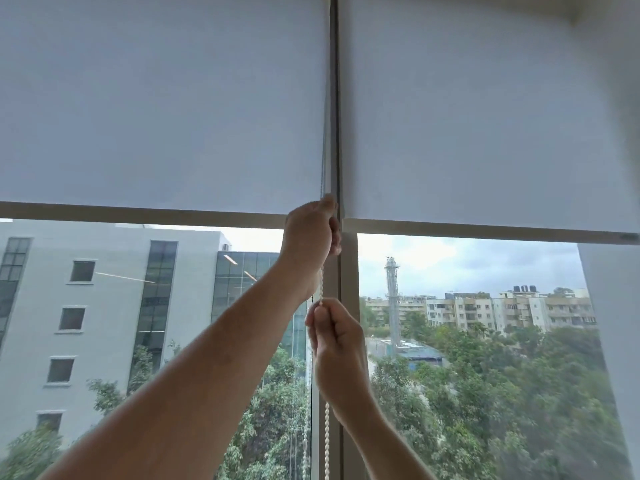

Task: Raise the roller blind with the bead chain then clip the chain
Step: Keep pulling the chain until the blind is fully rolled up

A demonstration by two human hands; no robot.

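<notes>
the two bare forearms reach up from the lower edge of the view. right hand: lower grip, fingers curled around the bead chain, thumb pressed against the top of the fist. below this hand the chain hangs straight down past the bottom of the view; a second strand hangs just to its left. left hand: upper grip, clenched on the same chain at the level of the blind's bottom rail, thumb tip pointing up. a short run of beads is visible between the two hands.

the chain runs along the window mullion, between the two blinds. left roller blind: lowered over the upper part of the glass, bottom rail level with the left hand. right roller blind: bottom rail slightly lower. outside the glass: a grey building at left, a lattice tower right of the mullion, trees below.
</notes>
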